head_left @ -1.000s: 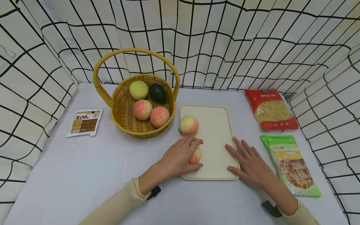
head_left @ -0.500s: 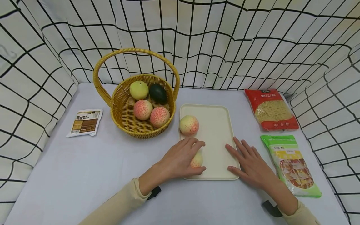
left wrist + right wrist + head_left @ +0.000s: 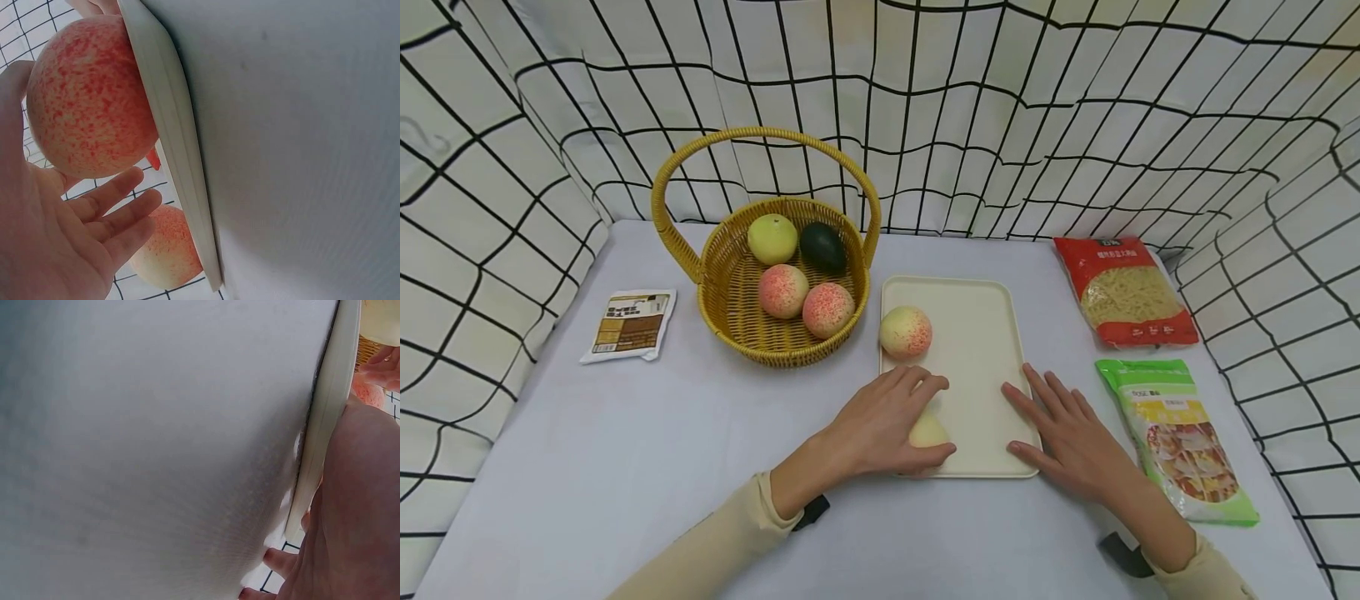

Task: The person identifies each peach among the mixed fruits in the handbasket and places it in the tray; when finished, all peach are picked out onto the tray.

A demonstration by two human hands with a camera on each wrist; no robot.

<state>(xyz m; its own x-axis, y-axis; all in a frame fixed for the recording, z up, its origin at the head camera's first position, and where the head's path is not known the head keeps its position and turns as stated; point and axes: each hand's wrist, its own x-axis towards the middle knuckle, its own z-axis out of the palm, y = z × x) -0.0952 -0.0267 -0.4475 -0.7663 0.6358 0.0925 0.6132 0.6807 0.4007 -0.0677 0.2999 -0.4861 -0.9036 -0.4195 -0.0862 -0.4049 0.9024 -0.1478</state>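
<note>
A cream tray (image 3: 977,333) lies on the table, with one peach (image 3: 906,332) at its upper left. My left hand (image 3: 880,425) curves over a second peach (image 3: 929,431) near the tray's lower left corner, mostly hiding it in the head view. In the left wrist view that red-speckled peach (image 3: 94,97) sits between my thumb and fingers, over the tray's rim (image 3: 172,119). Across the tray, my right hand (image 3: 1071,442) rests with spread fingers at the right edge. The right wrist view shows its palm (image 3: 359,506) close to the tray side.
A yellow wicker basket (image 3: 782,357) with a tall handle stands at back left, holding two peaches, a yellow-green fruit and a dark green avocado-like fruit. A brown-white packet (image 3: 631,325) lies left. A red bag (image 3: 1126,292) and a green bag (image 3: 1180,442) lie right. Black netting surrounds the table.
The peach under my left hand has rolled slightly to the right, its visible side turning from red-speckled to plain yellow. My left fingers shifted right with it. The right hand stayed put.
</note>
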